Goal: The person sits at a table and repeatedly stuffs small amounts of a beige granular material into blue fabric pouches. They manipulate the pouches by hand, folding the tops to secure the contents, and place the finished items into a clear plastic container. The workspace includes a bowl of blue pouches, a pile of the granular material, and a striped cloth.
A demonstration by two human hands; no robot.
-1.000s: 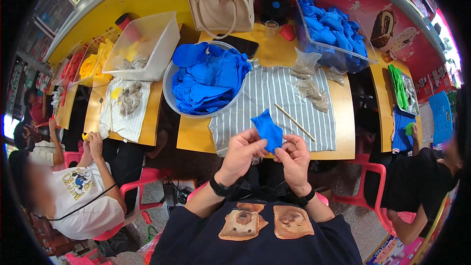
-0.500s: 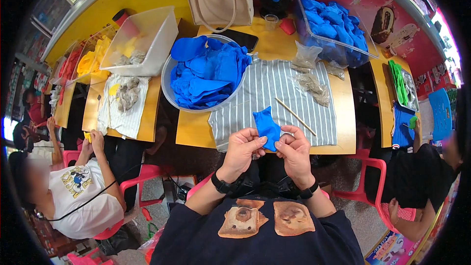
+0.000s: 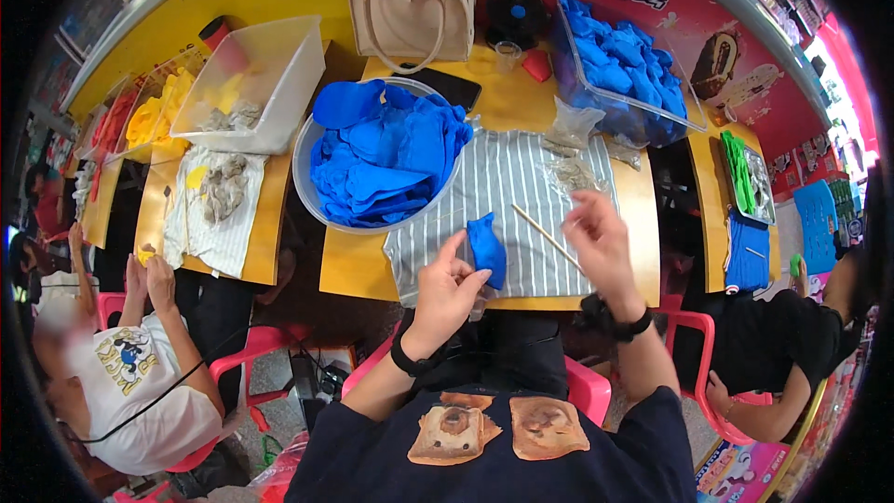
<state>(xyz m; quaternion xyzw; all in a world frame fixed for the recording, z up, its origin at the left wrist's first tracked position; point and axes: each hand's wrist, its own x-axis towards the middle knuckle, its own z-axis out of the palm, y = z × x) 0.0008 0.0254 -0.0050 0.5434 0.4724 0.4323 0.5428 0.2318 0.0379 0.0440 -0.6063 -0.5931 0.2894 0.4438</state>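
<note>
A small blue cloth pouch with pointed corners stands at the near edge of the striped cloth. My left hand pinches it by its lower left side, thumb in front. Out to the right, my right hand is raised over the cloth with loosely bent fingers and nothing visible in them. A thin wooden stick lies slanting on the cloth, its near end close to that hand. Just beyond are clear plastic bags of greyish-brown filling, partly behind my fingertips.
Blue cloth pieces fill a round tub on the left and a clear bin at the back right. A beige tote bag, dark phone and small fan stand behind. People work at tables on both sides.
My right hand has let go of the pouch and moved right and away from me, toward the bags. My left hand keeps the pouch, now slightly further left. The view has shifted a little.
</note>
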